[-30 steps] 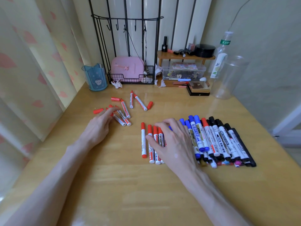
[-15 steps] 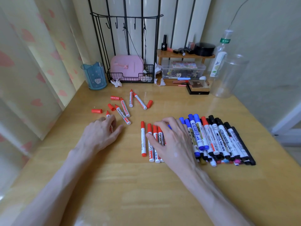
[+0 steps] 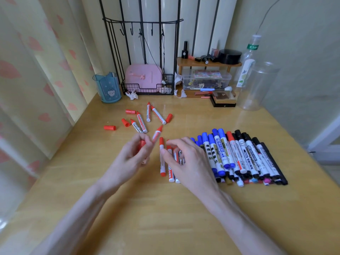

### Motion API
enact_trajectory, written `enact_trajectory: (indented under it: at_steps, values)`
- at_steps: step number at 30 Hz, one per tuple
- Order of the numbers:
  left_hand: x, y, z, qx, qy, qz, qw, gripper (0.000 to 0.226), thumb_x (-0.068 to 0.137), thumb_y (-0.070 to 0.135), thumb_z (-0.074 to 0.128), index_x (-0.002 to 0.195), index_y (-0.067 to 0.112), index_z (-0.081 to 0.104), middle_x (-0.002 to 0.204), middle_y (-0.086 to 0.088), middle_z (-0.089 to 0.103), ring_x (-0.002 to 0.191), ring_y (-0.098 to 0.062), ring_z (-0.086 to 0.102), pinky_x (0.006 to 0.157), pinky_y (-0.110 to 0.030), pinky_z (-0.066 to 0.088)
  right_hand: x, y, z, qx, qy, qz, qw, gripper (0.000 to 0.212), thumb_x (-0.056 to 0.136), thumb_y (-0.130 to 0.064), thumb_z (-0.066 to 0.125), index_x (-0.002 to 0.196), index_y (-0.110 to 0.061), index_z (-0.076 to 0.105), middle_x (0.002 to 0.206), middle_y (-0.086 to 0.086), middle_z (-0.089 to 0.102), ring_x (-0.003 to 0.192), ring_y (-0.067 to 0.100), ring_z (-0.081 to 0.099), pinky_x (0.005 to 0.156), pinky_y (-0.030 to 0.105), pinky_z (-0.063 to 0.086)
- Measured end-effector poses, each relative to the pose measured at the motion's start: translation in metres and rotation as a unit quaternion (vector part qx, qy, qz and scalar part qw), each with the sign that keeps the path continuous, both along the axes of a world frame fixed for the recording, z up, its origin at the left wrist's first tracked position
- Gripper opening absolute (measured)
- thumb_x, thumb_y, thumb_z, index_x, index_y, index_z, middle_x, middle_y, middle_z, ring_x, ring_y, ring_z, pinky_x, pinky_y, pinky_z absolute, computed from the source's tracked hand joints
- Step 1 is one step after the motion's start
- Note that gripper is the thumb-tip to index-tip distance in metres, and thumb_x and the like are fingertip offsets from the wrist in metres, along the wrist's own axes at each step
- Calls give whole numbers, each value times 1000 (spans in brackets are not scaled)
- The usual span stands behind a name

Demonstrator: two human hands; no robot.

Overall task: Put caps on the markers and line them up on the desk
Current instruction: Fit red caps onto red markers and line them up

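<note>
1. I am watching the left hand (image 3: 131,157) coming up off the desk (image 3: 165,214) with a red marker (image 3: 157,135). Half a second ago it was lying flat over that marker at the near edge of the loose group.
2. Its fingers are clamping round the barrel, and the bare tip is pointing far and right. Something red is showing in the palm; I cannot tell whether it is a cap or the marker's own end.
3. The right hand (image 3: 185,161) is arching over the left end of the row (image 3: 239,155), where earlier it was pressing flat on it. Its fingers are bending, with the thumb lying at the leftmost red one. I cannot tell whether it is pinching that one or only touching it.
4. I am reading this as the next capping step starting: the marker is now up between the two hands and wanting a cap before joining the row's left end.
5. On the far left, four loose markers (image 3: 141,122) are lying uncapped with four caps (image 3: 109,127) scattered among them, sitting as they were in the earlier frame.
6. The row itself is staying put, with capped reds at its left and blues and blacks crowding to the right.
</note>
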State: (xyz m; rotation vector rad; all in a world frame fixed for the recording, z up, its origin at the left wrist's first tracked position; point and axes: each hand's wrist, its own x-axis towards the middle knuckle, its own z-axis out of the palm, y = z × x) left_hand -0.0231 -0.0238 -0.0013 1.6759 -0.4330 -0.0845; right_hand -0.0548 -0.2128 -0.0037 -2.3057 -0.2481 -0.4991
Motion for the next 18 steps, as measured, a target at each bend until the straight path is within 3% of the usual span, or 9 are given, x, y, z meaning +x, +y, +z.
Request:
enact_trajectory:
  at_steps: [2,4,7,9,13,16,18]
  values:
    - [-10,-15,-3,-61,39,-34,997,21,107,26,52,99,8,44,70,-2,43,62,-19,40,61,-29,38,-3,2,3,64,53,51,995,17,105,-30,57,100,-19,69,73,-9,65,62,4,62,49,9,43]
    - [-14,-23,-9,-76,52,-47,995,21,105,27,52,102,8,42,79,-12,45,71,-29,43,69,-43,41,-6,2,5,127,110,71,983,25,108,-24,48,92,-15,65,63,-6,63,54,7,64,46,13,44]
    - [-13,-22,-13,-79,64,-52,993,21,106,25,53,105,7,42,87,-13,48,79,-34,43,74,-48,44,-4,1,7,222,164,76,958,23,107,-28,53,99,-18,71,68,-1,68,55,16,66,49,25,51]
    - [-12,-20,-14,-82,68,-54,993,15,110,18,50,107,5,42,89,-13,50,80,-32,50,79,-48,49,-4,1,7,234,173,78,953,18,104,-31,60,106,-21,74,75,1,72,56,15,67,52,30,54]
    - [-12,-20,-12,-68,40,-65,995,11,111,3,41,121,1,44,83,-4,47,69,-10,51,68,-20,47,-4,3,5,226,142,73,961,12,102,-29,65,104,-19,69,86,-4,75,71,14,73,60,40,61]
    - [-9,-13,-11,-67,28,-59,996,34,111,11,43,145,16,46,92,-5,48,76,-11,47,70,-18,42,-1,-1,5,192,77,28,978,10,103,-32,62,99,-23,62,84,-7,75,75,13,73,67,43,59]
    - [-8,-8,-12,-88,33,-47,994,39,110,6,43,148,14,44,96,-11,57,78,-13,49,71,-16,45,0,-6,7,136,28,-6,990,11,103,-35,60,102,-24,60,83,-10,73,76,9,70,68,40,57]
